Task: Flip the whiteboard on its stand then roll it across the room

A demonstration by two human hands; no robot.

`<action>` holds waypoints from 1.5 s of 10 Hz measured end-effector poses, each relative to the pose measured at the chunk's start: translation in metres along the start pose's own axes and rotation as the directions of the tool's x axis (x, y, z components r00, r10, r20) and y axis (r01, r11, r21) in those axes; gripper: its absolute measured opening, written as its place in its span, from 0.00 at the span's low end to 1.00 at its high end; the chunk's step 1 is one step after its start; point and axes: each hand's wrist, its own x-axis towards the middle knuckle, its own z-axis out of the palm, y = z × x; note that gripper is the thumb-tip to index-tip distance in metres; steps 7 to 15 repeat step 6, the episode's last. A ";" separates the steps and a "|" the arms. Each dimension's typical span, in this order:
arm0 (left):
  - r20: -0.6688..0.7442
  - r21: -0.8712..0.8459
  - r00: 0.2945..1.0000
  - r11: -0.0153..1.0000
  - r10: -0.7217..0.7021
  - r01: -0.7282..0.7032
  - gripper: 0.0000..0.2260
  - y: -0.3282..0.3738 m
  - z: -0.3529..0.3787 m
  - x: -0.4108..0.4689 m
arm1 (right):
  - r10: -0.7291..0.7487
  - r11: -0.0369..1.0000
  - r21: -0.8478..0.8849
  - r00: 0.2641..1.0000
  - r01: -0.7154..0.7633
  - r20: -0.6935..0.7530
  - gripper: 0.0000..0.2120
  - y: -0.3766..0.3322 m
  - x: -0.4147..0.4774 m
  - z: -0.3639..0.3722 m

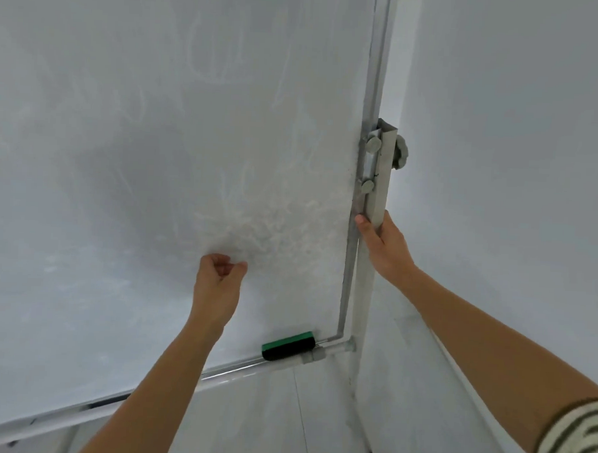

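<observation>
Two bare hands reach up toward a whiteboard [164,145] that fills most of the view from about nine o'clock across to two o'clock, its pale surface smeared with faint, wiped-off marks. The left hand [218,284], near the centre at about six o'clock, is curled into a loose fist with nothing in it, knuckles close to the board's face; whether they touch it I cannot tell. The right hand [384,245], out toward three o'clock, is wrapped around the upright post of the stand [381,182] at the board's right edge, thumb lying on the front of the metal and fingers hidden behind it. Just above that hand, at about two o'clock, two round knobs [373,145] sit on the pivot bracket, with a larger knob [401,152] behind the post. A green and black eraser [289,345] lies on the tray [181,378] along the board's lower edge, at five o'clock. A striped sleeve [576,440] shows on the right arm.
</observation>
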 end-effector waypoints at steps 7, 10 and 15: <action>0.302 0.327 0.900 0.853 0.314 -0.407 0.03 -0.026 -0.054 -0.010 | 0.233 0.725 -0.688 0.954 -0.041 0.188 0.27 -0.054 -0.025 -0.063; 0.302 0.327 0.900 0.853 0.314 -0.407 0.03 -0.026 -0.054 -0.010 | 0.233 0.725 -0.688 0.954 -0.041 0.188 0.27 -0.054 -0.025 -0.063; 0.302 0.327 0.900 0.853 0.314 -0.407 0.03 -0.026 -0.054 -0.010 | 0.233 0.725 -0.688 0.954 -0.041 0.188 0.27 -0.054 -0.025 -0.063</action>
